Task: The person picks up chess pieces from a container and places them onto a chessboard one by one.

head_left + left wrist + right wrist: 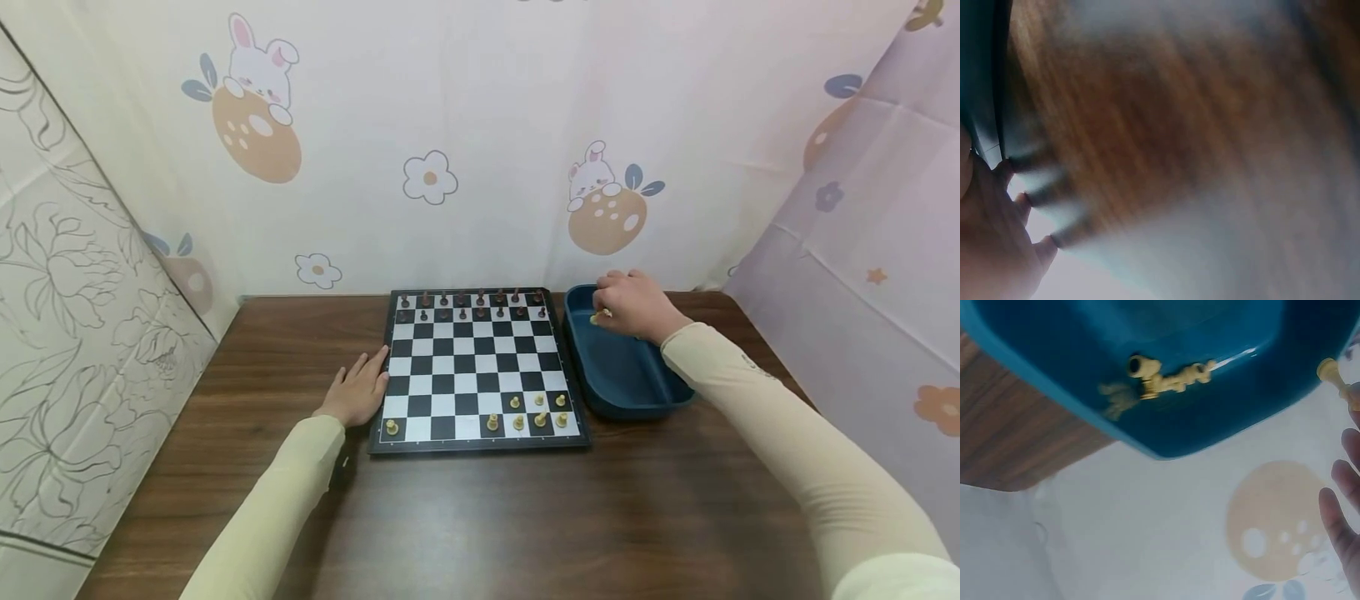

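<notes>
A black-and-white chessboard [465, 363] lies on the table, with dark chess pieces [480, 298] in two rows along its far side. Several pale yellow pieces [540, 418] stand at its near right corner, and a single yellow piece [392, 427] at the near left. The left hand [356, 392] rests flat on the table, fingertips touching the board's left edge. Over the blue bin [632, 412], the right hand [637, 304] pinches a yellow chess piece [1330, 370]. More yellow pieces [1154, 380] lie in the bin, visible in the right wrist view.
The brown wooden table [480, 517] extends toward the person. A patterned curtain [495, 108] hangs directly behind it, with more fabric [870, 250] at the right. A white flower-patterned panel [82, 292] stands at the left.
</notes>
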A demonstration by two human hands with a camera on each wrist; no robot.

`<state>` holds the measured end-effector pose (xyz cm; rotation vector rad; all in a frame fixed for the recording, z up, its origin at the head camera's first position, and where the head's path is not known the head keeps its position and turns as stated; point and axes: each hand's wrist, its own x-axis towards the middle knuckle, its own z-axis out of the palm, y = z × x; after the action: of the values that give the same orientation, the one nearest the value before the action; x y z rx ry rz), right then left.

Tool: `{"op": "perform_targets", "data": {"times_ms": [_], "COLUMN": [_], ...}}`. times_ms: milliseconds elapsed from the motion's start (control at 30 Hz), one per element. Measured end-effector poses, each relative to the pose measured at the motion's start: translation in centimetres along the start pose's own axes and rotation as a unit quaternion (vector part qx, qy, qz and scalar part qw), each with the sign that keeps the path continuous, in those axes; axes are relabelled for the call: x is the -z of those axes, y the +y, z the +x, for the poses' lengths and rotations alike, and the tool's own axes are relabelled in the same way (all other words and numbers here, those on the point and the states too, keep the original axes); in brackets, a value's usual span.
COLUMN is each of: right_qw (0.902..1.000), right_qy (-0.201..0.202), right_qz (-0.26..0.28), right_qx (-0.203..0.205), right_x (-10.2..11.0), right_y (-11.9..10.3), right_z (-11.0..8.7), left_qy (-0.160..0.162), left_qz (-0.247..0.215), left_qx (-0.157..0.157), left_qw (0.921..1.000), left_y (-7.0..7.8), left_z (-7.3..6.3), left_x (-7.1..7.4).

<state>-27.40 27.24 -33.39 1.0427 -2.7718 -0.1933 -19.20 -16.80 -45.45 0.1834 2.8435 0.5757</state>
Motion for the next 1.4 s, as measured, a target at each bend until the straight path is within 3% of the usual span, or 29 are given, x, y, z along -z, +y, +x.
{"op": "perform_targets", "data": {"times_ms": [400, 700, 1100, 1400], "right_qw": [0.9974, 0.9925, 0.9733, 0.9636], "right_qy": [0.011, -0.005, 0.027, 0.018], "right_qz": [-0.027, -0.030, -0.028, -0.010], "right_qx": [0.066, 0.118, 0.226, 0.267], "right_x": [1.2, 1.8, 0.9, 0.3], "right_y": [-5.3, -9.0, -13.6, -17.4], "right_z": [2.6, 4.1, 5.3, 5.1], "left_qy": [-0.003, 0.004, 0.010, 0.009], "left_qz": [-0.003, -0.003, -0.005, -0.001], "left_qx": [0.004, 0.007, -0.006, -0.009], "left_qw": [1.0000, 1.0000, 0.9999, 0.9999], "left_y": [-0.3, -0.4, -0.5, -0.6], "left_z": [-0.1, -0.1, 0.0, 0.4], "left_x": [-0.2, -0.2, -0.2, -0.3]}}
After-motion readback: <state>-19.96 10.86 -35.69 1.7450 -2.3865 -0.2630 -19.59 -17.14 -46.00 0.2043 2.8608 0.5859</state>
